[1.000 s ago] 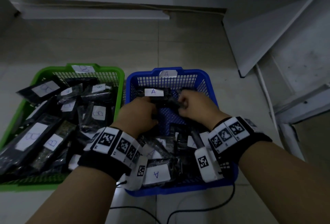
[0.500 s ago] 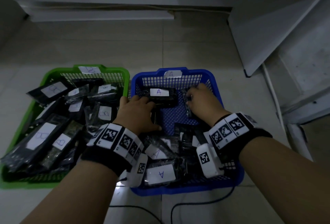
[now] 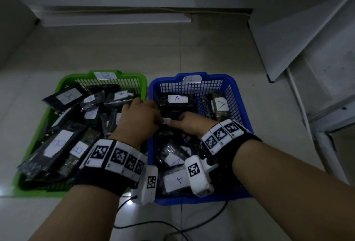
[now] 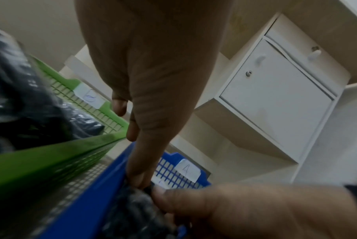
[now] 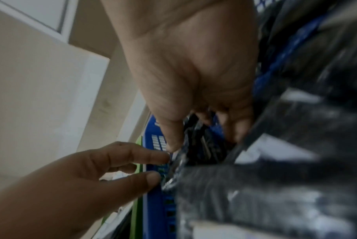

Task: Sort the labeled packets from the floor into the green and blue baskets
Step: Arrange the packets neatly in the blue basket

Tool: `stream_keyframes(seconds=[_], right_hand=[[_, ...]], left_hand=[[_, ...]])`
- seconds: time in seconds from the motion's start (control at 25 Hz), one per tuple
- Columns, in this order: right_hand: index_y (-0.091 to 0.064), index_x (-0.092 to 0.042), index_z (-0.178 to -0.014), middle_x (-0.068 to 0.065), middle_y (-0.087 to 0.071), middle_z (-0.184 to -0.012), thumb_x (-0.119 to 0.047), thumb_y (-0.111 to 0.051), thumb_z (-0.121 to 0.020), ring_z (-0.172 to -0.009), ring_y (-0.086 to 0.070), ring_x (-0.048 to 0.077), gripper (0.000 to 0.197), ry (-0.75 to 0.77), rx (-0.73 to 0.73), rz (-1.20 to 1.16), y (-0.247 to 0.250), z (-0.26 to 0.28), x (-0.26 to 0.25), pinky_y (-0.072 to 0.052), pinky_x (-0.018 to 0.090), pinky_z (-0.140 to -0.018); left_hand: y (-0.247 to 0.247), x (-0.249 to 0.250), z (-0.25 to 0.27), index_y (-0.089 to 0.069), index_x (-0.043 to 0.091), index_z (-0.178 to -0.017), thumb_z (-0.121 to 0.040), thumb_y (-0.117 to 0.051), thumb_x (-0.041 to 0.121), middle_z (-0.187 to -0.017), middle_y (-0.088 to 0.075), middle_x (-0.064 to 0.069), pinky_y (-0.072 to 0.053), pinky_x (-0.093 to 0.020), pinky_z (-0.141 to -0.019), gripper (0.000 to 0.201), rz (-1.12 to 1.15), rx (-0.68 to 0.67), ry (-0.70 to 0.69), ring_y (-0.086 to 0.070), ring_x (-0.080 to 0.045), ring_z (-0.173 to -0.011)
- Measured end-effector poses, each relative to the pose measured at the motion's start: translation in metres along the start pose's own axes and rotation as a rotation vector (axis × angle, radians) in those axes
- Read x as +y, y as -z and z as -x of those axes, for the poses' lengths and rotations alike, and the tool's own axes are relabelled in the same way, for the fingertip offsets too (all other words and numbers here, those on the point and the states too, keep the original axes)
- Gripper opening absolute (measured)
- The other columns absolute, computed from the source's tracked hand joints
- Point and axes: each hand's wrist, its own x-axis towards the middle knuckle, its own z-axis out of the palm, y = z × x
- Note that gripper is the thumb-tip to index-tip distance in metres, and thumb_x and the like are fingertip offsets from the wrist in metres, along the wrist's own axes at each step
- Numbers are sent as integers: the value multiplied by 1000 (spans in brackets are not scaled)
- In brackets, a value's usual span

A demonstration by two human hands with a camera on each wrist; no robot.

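Blue plastic mesh forms the right-hand basket (image 3: 239, 95), tagged "A" on its far rim, and green mesh the left-hand basket (image 3: 63, 81), tagged "B"; the two stand side by side on a pale tiled floor (image 3: 134, 52). Both are seen to hold many dark glossy packets with white labels, lettered B (image 3: 57, 143) in the green one and A (image 3: 177, 98) in the blue. No loose packet is visible on the tiles, so the sorting is judged to be near its end, with the step in hand being the settling or re-seating of a packet inside the blue basket.

The left hand (image 3: 139, 119) is held over the shared wall between the baskets, its thumb and forefinger closed towards the corner of a crinkled dark packet (image 5: 196, 145) at the blue basket's left side. The right hand (image 3: 189, 123) is curled round the same packet from the right, thumb on top, as the right wrist view shows. Whether the left fingertips truly pinch the film or merely touch it cannot be told through the blur.

The next move is judged to call for a reading of this packet's label, hidden at present, and then for its release flat among the A packets, or for a short carry over the wall into the green basket.
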Motion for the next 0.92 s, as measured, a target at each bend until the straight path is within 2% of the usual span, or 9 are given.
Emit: stream_keyframes(seconds=[0.08,0.2,0.28,0.4,0.48,0.64,0.76,0.84,0.92], right_hand=[[-53,-8,-126,-2,-58,-103,-48,-68,-80,-80,-59,16,62,21,-5,-39,-5,-6,-6,-52,18,-59],[-62,-9,-118,4,-69,-107,-54,-84,-51,-95,-67,23,83,-68,-2,-131,-5,-21,-2,-56,36,-85],[-67,-11,-106,8,-72,-102,-50,-84,-45,-94,-69,27,74,-118,-15,-176,-6,-22,-5,-55,36,-85],[-64,-10,-93,6,-68,-86,-26,-74,-73,-77,-64,21,27,-141,-8,-327,-6,-4,-13,-49,28,-66],[-62,-11,-93,6,-63,-80,-17,-64,-82,-70,-60,19,14,-137,-18,-410,0,4,-12,-49,27,-61],[-59,-10,-101,9,-66,-84,-14,-56,-86,-74,-65,23,16,-91,-15,-678,23,15,-1,-57,40,-69],[-58,-8,-109,10,-68,-92,-14,-57,-87,-85,-67,25,23,-68,46,-952,34,17,11,-59,47,-73],[-59,-9,-108,10,-68,-96,-15,-56,-88,-90,-66,24,21,-50,48,-1060,35,18,15,-59,45,-74],[-60,-8,-105,10,-68,-95,-14,-55,-89,-89,-65,22,18,-20,23,-1081,31,21,15,-60,38,-71]], left_hand=[[-7,-6,2,-66,37,-109,-84,-63,35,-127,-49,9,-35,-39,-97,25,18,-24,-32,-41,-23,-116],[-11,-12,-4,-65,27,-112,-77,-72,29,-123,-55,2,-32,-26,-97,35,147,-7,-70,-46,-19,-114],[-12,-13,-5,-63,22,-115,-73,-77,24,-121,-55,0,-32,-22,-91,44,227,13,-51,-47,-19,-115],[-15,-14,-2,-57,19,-114,-66,-82,19,-118,-56,-2,-34,-20,-82,53,397,61,-13,-49,-19,-108],[-16,-15,2,-52,19,-110,-62,-84,18,-116,-55,-1,-35,-22,-78,57,472,76,-2,-46,-13,-99],[-14,-17,6,-51,20,-113,-63,-84,20,-118,-53,-1,-34,-22,-78,60,478,48,0,-40,-10,-96],[-16,-16,6,-50,22,-122,-73,-78,27,-122,-55,-1,-34,-22,-80,58,470,47,11,-45,-11,-97],[-17,-13,4,-46,24,-131,-84,-66,39,-123,-59,-3,-39,-23,-83,54,509,43,36,-54,-17,-104],[-19,-9,0,-46,28,-133,-85,-59,51,-118,-64,-1,-46,-29,-89,55,505,-24,47,-58,-19,-106]])
